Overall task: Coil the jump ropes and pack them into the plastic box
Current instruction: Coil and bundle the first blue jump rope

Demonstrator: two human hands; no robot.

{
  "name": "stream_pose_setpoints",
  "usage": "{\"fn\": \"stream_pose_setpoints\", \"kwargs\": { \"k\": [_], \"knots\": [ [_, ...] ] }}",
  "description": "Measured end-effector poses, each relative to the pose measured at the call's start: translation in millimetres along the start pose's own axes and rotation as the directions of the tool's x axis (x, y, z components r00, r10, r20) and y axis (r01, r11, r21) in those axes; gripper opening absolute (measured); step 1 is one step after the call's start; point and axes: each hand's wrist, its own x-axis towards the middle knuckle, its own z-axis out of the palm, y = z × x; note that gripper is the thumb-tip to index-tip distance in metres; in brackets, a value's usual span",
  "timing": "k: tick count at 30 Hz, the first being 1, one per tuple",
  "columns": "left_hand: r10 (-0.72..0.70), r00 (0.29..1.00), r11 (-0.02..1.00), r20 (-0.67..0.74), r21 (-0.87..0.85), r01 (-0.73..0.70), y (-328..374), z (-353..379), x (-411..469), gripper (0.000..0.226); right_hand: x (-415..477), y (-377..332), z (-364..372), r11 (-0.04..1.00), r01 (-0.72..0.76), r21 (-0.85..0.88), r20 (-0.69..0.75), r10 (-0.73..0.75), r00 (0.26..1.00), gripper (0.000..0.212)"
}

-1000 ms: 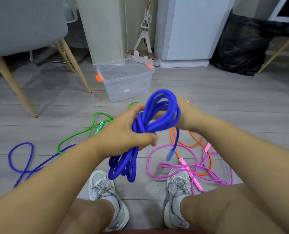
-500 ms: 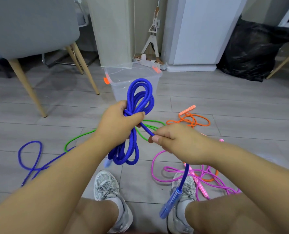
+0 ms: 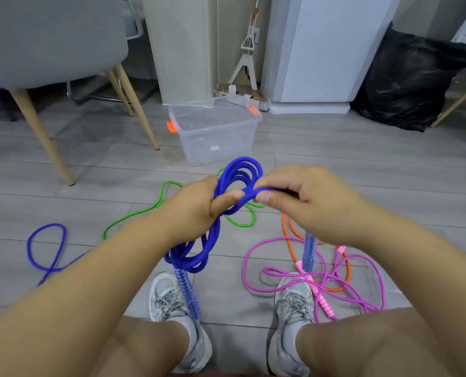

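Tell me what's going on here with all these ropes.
A person is bundling a blue jump rope. Their left-hand grip holds the coil while the right-hand grip pinches a strand across it. The plastic box stands open ahead, no rope inside. A green rope, an orange rope, a pink rope and a second blue rope lie loose on the floor.
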Motion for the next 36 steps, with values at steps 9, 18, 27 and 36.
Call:
{"fn": "stream_pose_setpoints", "kwargs": {
  "k": [9, 18, 27, 36],
  "knots": [
    [0.119, 0.961, 0.98, 0.25, 0.128, -0.155, 21, 5, -14, 0.05, 19, 17, -5, 0.995, 0.007, 0.1, -0.136, 0.007, 0.991, 0.006],
    [0.204, 0.977, 0.973, 0.069, -0.123, -0.195, 36, 7, -23, 0.051, 24, 39, -2, 0.87, -0.243, 0.429, 0.021, 0.26, 0.965, 0.022],
    [0.003, 0.898, 0.943, -0.439, -0.297, -0.148, 26, -6, -15, 0.019, 15, 19, 39, 0.842, -0.326, 0.43, 0.229, 0.248, 0.941, 0.035],
    [-0.149, 0.902, 0.986, -0.405, -0.134, 0.102, 3, -4, -1, 0.025, 4, -12, 32, 0.981, -0.194, 0.002, 0.243, 0.188, 0.952, 0.03]
  ]
}}
